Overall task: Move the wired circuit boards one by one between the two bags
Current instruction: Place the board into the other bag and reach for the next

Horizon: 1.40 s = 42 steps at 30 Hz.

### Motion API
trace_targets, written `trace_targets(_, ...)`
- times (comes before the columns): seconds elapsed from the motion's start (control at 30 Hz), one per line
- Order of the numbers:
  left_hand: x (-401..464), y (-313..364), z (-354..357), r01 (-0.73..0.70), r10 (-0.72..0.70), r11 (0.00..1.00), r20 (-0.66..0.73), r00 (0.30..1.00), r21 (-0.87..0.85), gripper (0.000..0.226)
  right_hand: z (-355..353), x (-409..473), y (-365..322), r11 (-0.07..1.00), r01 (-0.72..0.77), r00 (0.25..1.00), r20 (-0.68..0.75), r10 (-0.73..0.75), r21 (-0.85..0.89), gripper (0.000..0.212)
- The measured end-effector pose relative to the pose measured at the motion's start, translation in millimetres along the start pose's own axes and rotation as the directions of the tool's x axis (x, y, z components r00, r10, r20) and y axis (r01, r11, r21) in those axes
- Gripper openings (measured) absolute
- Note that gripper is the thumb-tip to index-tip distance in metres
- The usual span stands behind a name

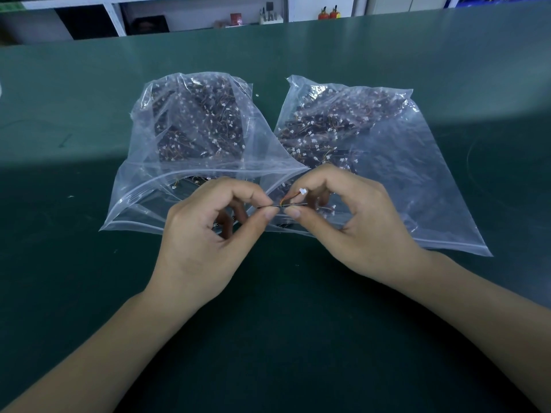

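Two clear zip bags lie side by side on the green table, the left bag (167, 138) and the right bag (417, 174), each holding several dark circuit boards with thin wires and white plugs. Between the bags' near openings, my left hand (205, 234) and my right hand (351, 231) both pinch one thin dark circuit board (290, 205), seen edge-on. Its orange wire rises to a white plug (303, 191) just above my right fingertips. The other fingers of both hands are curled.
The green table (74, 174) stretches wide on all sides of the bags. Beyond its far edge stand shelves with small bottles and tools (269, 16). Tiny white specks lie on the mat near the bags.
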State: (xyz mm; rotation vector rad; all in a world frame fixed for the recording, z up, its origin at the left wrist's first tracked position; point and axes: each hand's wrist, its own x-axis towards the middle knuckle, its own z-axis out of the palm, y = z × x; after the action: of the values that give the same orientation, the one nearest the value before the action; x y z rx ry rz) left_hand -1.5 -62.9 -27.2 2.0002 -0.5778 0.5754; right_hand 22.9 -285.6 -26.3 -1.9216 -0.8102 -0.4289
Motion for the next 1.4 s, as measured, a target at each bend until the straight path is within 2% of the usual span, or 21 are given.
trace_targets(0.5, -1.1, 0.3, 0.3, 0.016, -0.015, 1.000, 0.025, 1.000, -0.024, 0.004, 0.9, -1.2, -1.5, 0.999, -0.041, 0.999, -0.015, 0.042, 0.022, 0.010)
trace_targets(0.67, -0.9, -1.6, 0.5, 0.015, -0.015, 1.000, 0.034, 0.999, 0.004, 0.009, 0.6, -0.5, -1.4, 0.999, -0.023, 1.000, 0.012, 0.022, 0.032, 0.009)
trace_targets(0.93, -0.5, -1.1, 0.1, 0.004, -0.004, 0.999, 0.013, 1.000, 0.035, 0.003, -0.4, 0.9, -2.5, 0.999, -0.027, 0.999, 0.020, 0.026, 0.023, 0.010)
trace_targets(1.07, 1.4, -1.2, -1.9, -0.001, 0.009, 0.994, -0.073, 0.997, 0.111, 0.002, -2.7, 0.8, -1.2, 0.994, -0.084, 0.996, 0.027, 0.086, -0.076, 0.018)
trace_targets(1.2, 3.4, -4.3, -7.5, -0.012, 0.032, 0.986, -0.115, 0.993, 0.168, 0.005, -5.4, -0.2, 3.4, 0.952, -0.084, 0.985, 0.123, 0.124, -0.295, 0.034)
trace_targets(1.27, 3.5, -5.3, -8.9, -0.045, 0.062, 0.980, -0.084, 0.995, 0.195, 0.008, -5.2, 0.6, 4.3, 0.924, -0.074, 0.978, 0.152, 0.141, -0.376, 0.037)
trace_targets(1.4, 1.5, -5.1, -4.9, -0.151, 0.141, 0.969, 0.063, 0.988, 0.195, 0.009, -9.5, 3.3, 3.3, 0.939, -0.114, 0.987, 0.075, 0.145, -0.325, 0.034)
